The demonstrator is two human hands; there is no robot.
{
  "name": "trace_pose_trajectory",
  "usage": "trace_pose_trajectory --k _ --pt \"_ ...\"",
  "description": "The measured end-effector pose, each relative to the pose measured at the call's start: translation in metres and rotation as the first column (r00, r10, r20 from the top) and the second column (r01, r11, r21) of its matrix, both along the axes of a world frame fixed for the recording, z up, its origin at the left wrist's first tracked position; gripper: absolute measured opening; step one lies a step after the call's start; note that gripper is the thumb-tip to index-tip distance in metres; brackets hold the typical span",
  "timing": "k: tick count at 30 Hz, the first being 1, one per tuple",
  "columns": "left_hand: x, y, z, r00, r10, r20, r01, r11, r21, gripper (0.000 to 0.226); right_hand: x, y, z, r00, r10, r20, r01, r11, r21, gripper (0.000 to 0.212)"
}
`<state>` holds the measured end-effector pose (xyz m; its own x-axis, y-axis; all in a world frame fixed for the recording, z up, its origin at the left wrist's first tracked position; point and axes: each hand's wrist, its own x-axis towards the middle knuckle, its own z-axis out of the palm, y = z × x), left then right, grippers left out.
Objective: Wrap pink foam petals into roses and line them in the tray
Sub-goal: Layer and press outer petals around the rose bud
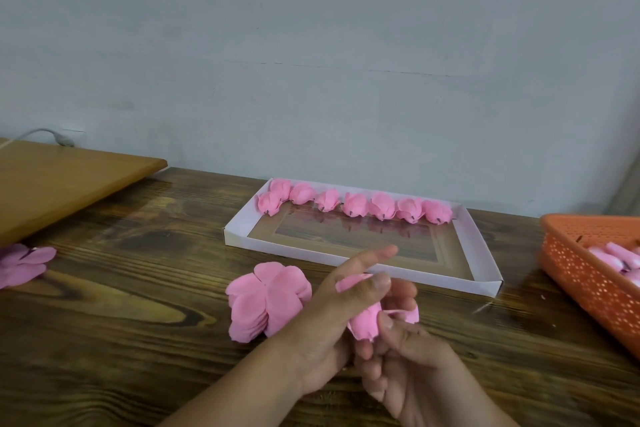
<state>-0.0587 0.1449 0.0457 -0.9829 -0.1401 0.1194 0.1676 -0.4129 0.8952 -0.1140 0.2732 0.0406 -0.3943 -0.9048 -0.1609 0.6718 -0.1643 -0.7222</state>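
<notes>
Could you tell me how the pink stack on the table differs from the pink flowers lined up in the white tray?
The petal stack lies flat and open on the table; the tray roses are wrapped into closed buds. The stack is one pile beside the left hand; the roses form a row along the tray's far wall. Both are the same pink.

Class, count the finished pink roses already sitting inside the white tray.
8. Seven roses form a row along the tray's far wall, from one near the left end to one at the right; the eighth sits in front at the left corner.
</notes>
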Motion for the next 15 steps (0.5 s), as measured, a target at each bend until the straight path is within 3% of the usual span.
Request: trace_pose_trajectory --k 2,4,5,7,8,10,11,13,15 --pt "0.0 0.001 -0.002 1.0 -0.008 -0.009 0.008 1.0 -0.003 0.061 0.001 0.001 0.002 0.994 0.055 0.091 -0.052 0.998 -0.029 0.044" --pt "-0.001 0.002 -0.003 0.998 0.058 0.019 -0.059 0.998 0.034 0.044 0.001 -0.001 0.003 0.996 0.053 0.069 -0.053 0.999 0.006 0.032" --pt "-0.002 0.002 -0.003 0.993 0.108 0.054 -0.11 0.993 0.035 0.036 0.003 -0.003 0.004 1.0 0.023 -0.001 -0.023 0.998 0.057 0.024" --pt "-0.006 0.003 -0.002 0.97 0.209 0.124 -0.215 0.976 0.031 0.02 0.001 -0.005 0.002 0.963 -0.099 -0.25 0.144 0.975 0.171 0.032" --pt "-0.007 0.003 -0.002 0.956 0.253 0.151 -0.261 0.964 0.039 0.015 0.001 -0.005 -0.002 0.89 -0.168 -0.423 0.272 0.942 0.197 0.031" --pt "-0.01 0.004 -0.003 0.929 0.318 0.189 -0.336 0.939 0.071 0.01 0.004 -0.003 -0.009 0.62 -0.19 -0.762 0.496 0.846 0.193 0.03" --pt "-0.011 0.006 -0.004 0.92 0.337 0.202 -0.36 0.929 0.09 0.007 0.007 -0.003 -0.011 0.481 -0.17 -0.86 0.56 0.814 0.152 0.033" --pt "-0.012 0.009 -0.006 0.913 0.348 0.214 -0.377 0.919 0.113 0.005 0.012 -0.005 -0.018 0.307 -0.164 -0.937 0.616 0.785 0.065 0.053" --pt "-0.012 0.01 -0.009 0.913 0.349 0.213 -0.378 0.918 0.118 0.006 0.014 -0.007 -0.023 0.214 -0.181 -0.96 0.641 0.767 -0.002 0.062"
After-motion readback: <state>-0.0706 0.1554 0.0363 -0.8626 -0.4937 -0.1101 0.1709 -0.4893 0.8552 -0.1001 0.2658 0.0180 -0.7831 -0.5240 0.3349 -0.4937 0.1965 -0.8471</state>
